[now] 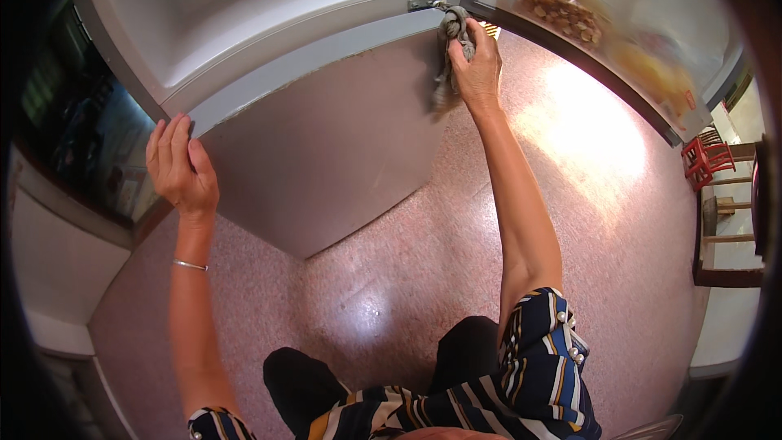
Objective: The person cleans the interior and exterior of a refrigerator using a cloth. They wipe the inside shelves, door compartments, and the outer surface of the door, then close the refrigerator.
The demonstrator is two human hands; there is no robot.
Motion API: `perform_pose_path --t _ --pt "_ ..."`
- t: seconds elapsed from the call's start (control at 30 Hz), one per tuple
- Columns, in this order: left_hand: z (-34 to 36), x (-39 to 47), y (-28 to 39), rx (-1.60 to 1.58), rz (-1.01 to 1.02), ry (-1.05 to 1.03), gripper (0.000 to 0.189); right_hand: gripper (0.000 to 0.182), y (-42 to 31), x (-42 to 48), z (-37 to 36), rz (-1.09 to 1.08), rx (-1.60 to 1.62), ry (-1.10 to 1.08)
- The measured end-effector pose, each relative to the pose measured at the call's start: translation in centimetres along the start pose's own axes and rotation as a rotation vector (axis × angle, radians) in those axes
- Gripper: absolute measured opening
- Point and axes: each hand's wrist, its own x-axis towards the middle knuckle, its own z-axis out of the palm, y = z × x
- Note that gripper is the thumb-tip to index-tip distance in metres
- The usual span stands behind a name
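My right hand (479,67) is closed around a crumpled grey cloth (453,27). It is at the right end of the pale top edge (317,67) of a refrigerator's lower door, close to a metal hinge (426,3). Part of the cloth hangs down and is blurred. At the opposite end, my left hand (182,165) rests against the door's left corner, thumb apart from the fingers, with nothing held. The lower door's grey-brown front panel (330,153) spans the space between my hands. Above it is the white interior (293,12) of the upper compartment.
The opened upper door (574,61) extends to the right, holding plastic bags of food (562,12). A red plastic stool (707,162) and wooden furniture (730,275) stand at the far right. Beneath me is a speckled pinkish floor (391,244). A dark glossy panel (85,128) is at left.
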Motion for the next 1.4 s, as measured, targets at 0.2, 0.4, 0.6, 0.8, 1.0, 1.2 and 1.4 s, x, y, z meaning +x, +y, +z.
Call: perform_pose_path --t 0.2,0.4,0.6,0.8,1.0,1.2,1.4 --pt "0.1 -0.6 -0.7 -0.019 0.022 -0.010 0.026 0.045 -6.4 -4.2 0.9 -0.106 0.066 -0.222" --pt "0.0 -0.4 -0.8 -0.043 0.031 -0.013 0.026 0.062 0.2 -5.1 0.8 0.878 0.689 -0.020" --pt "0.1 -0.8 -1.7 -0.009 0.076 -0.032 0.029 0.047 3.9 1.4 -1.3 0.352 0.087 -0.054" --pt "-0.2 -1.8 -3.8 -0.007 0.104 -0.073 0.031 0.028 -4.1 -1.3 0.4 0.000 -0.246 -0.165" --pt "0.3 -1.4 -2.5 -0.016 0.084 -0.064 0.029 0.032 -3.8 0.4 -0.1 0.068 -0.283 -0.159" --pt "-0.4 -1.6 -2.9 -0.004 0.066 -0.070 0.029 0.057 -10.4 -5.9 4.2 -0.397 0.144 -0.201" --pt "0.1 -1.7 -2.7 -0.027 0.052 -0.048 0.028 0.051 -9.5 -2.6 2.1 -0.352 -0.171 -0.121"
